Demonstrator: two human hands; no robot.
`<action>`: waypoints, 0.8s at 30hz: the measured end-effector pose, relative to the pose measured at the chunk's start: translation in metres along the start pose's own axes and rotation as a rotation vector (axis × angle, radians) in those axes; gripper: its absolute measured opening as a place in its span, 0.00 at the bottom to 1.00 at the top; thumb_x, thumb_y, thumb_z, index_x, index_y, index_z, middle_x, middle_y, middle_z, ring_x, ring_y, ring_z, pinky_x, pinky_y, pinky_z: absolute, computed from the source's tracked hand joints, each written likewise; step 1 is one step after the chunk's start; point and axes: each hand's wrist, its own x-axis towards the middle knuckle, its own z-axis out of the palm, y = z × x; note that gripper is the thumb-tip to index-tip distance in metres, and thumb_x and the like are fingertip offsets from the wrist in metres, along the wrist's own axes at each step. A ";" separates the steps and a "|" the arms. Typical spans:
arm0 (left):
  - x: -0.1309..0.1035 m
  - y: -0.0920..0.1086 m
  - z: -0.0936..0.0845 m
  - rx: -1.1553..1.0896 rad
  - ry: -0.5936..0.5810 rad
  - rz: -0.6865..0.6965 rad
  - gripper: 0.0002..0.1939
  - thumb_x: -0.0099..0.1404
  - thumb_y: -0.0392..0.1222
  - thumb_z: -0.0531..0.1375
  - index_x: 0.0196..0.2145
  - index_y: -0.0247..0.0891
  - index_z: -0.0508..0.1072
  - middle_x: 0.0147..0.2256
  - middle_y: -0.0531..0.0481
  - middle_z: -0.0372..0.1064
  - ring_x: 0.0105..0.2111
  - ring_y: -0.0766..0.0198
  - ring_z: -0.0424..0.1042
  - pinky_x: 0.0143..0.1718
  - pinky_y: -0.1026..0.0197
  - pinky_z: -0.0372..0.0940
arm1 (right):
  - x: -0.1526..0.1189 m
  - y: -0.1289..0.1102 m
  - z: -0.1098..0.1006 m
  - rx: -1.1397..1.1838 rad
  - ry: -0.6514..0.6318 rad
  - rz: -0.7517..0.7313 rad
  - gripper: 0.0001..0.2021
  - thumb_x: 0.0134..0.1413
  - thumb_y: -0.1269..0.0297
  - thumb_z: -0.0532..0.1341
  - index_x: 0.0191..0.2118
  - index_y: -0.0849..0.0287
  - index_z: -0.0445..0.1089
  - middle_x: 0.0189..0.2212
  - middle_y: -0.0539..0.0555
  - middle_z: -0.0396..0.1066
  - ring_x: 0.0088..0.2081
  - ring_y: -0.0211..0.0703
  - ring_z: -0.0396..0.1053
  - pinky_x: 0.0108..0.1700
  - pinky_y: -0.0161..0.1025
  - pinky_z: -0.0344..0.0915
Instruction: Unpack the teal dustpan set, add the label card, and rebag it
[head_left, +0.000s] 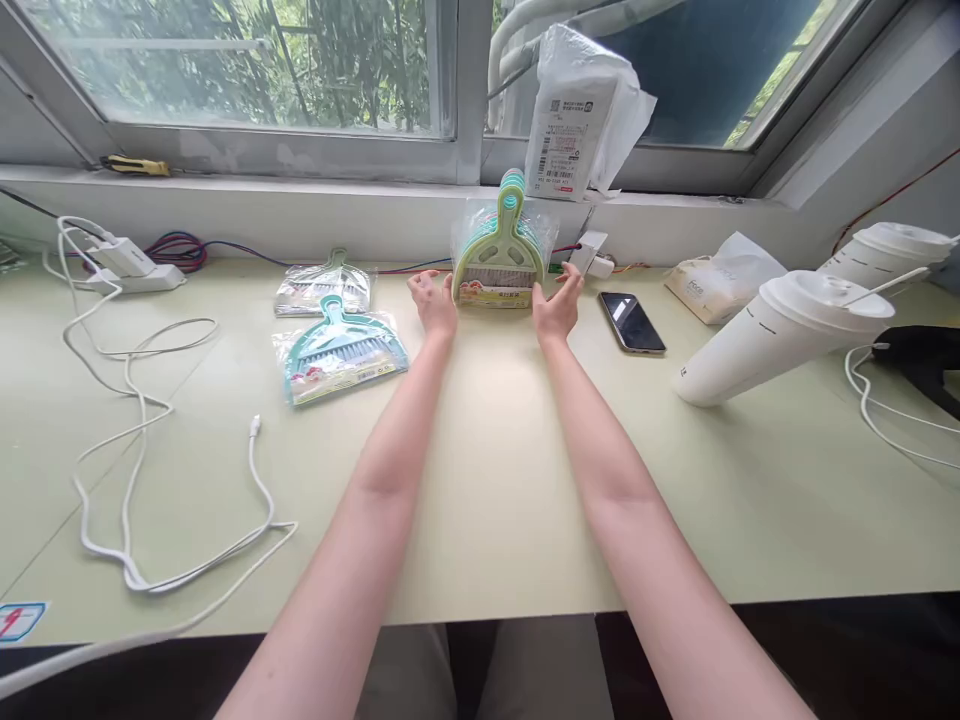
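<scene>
On the desk (510,480), upright packaged dustpans (501,262) are touched at either side by the left hand (436,306) and right hand (557,308), both held with fingers spread.

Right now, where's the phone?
In the head view, the phone lies flat on the table, just to the right of the right hand and left of the nearer white cup.
</scene>
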 end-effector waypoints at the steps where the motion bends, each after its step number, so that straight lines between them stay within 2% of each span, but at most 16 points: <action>1: -0.008 0.004 -0.005 0.016 0.014 0.031 0.14 0.70 0.44 0.53 0.50 0.37 0.67 0.55 0.36 0.56 0.59 0.53 0.60 0.59 0.53 0.56 | -0.002 -0.003 -0.002 -0.011 0.025 -0.033 0.24 0.61 0.58 0.50 0.62 0.54 0.49 0.51 0.62 0.56 0.52 0.52 0.64 0.47 0.53 0.68; 4: -0.043 0.015 -0.027 0.113 -0.021 0.133 0.13 0.70 0.39 0.52 0.50 0.39 0.67 0.60 0.38 0.52 0.62 0.51 0.54 0.62 0.47 0.52 | -0.013 -0.015 -0.010 -0.041 0.027 -0.143 0.22 0.63 0.59 0.47 0.61 0.55 0.51 0.51 0.62 0.55 0.55 0.52 0.62 0.47 0.51 0.69; 8: -0.081 0.022 -0.071 0.230 -0.146 0.305 0.19 0.66 0.35 0.53 0.55 0.41 0.66 0.64 0.41 0.50 0.68 0.49 0.43 0.66 0.39 0.38 | -0.043 -0.039 -0.027 -0.084 -0.142 -0.263 0.18 0.62 0.62 0.48 0.57 0.55 0.57 0.51 0.62 0.59 0.55 0.51 0.62 0.46 0.48 0.69; 11: -0.085 0.010 -0.119 0.319 -0.129 0.217 0.25 0.63 0.38 0.57 0.58 0.37 0.63 0.64 0.36 0.50 0.68 0.43 0.40 0.65 0.33 0.35 | -0.071 -0.058 -0.042 -0.102 -0.298 -0.352 0.15 0.61 0.66 0.49 0.53 0.55 0.61 0.50 0.60 0.63 0.52 0.51 0.64 0.45 0.46 0.69; 13: -0.082 -0.004 -0.153 0.406 -0.120 0.122 0.22 0.64 0.40 0.56 0.55 0.36 0.66 0.62 0.34 0.55 0.66 0.41 0.44 0.63 0.31 0.36 | -0.090 -0.071 -0.052 -0.095 -0.371 -0.401 0.14 0.61 0.66 0.50 0.51 0.55 0.63 0.49 0.60 0.65 0.52 0.52 0.64 0.46 0.47 0.69; 16: -0.084 -0.018 -0.189 0.497 -0.257 0.061 0.15 0.65 0.44 0.55 0.47 0.37 0.73 0.58 0.36 0.63 0.62 0.41 0.54 0.63 0.35 0.41 | -0.115 -0.086 -0.063 -0.045 -0.437 -0.425 0.13 0.61 0.64 0.52 0.50 0.55 0.66 0.51 0.60 0.66 0.55 0.54 0.62 0.52 0.49 0.66; 18: -0.092 -0.016 -0.198 0.482 -0.411 0.099 0.13 0.65 0.47 0.55 0.41 0.39 0.76 0.54 0.40 0.68 0.59 0.44 0.60 0.63 0.41 0.46 | -0.128 -0.092 -0.065 0.014 -0.460 -0.359 0.13 0.62 0.60 0.54 0.50 0.55 0.66 0.53 0.59 0.67 0.56 0.53 0.63 0.57 0.51 0.63; 21: -0.104 0.003 -0.194 0.357 -0.633 0.153 0.13 0.64 0.50 0.57 0.36 0.42 0.77 0.46 0.46 0.73 0.54 0.48 0.65 0.61 0.46 0.51 | -0.140 -0.093 -0.063 0.098 -0.541 -0.114 0.15 0.61 0.56 0.56 0.49 0.56 0.69 0.50 0.58 0.72 0.52 0.52 0.68 0.56 0.52 0.63; 22: -0.107 0.009 -0.191 0.313 -0.659 0.163 0.12 0.64 0.50 0.57 0.37 0.43 0.77 0.45 0.47 0.74 0.53 0.49 0.66 0.60 0.47 0.52 | -0.142 -0.091 -0.063 0.126 -0.581 -0.042 0.14 0.58 0.57 0.59 0.47 0.57 0.70 0.48 0.57 0.73 0.50 0.51 0.70 0.55 0.52 0.64; 24: -0.108 0.018 -0.185 0.284 -0.573 0.145 0.11 0.64 0.48 0.59 0.41 0.44 0.75 0.47 0.46 0.71 0.55 0.49 0.64 0.60 0.47 0.53 | -0.143 -0.086 -0.064 0.212 -0.642 0.058 0.14 0.50 0.63 0.65 0.45 0.57 0.72 0.43 0.55 0.76 0.47 0.49 0.73 0.54 0.50 0.66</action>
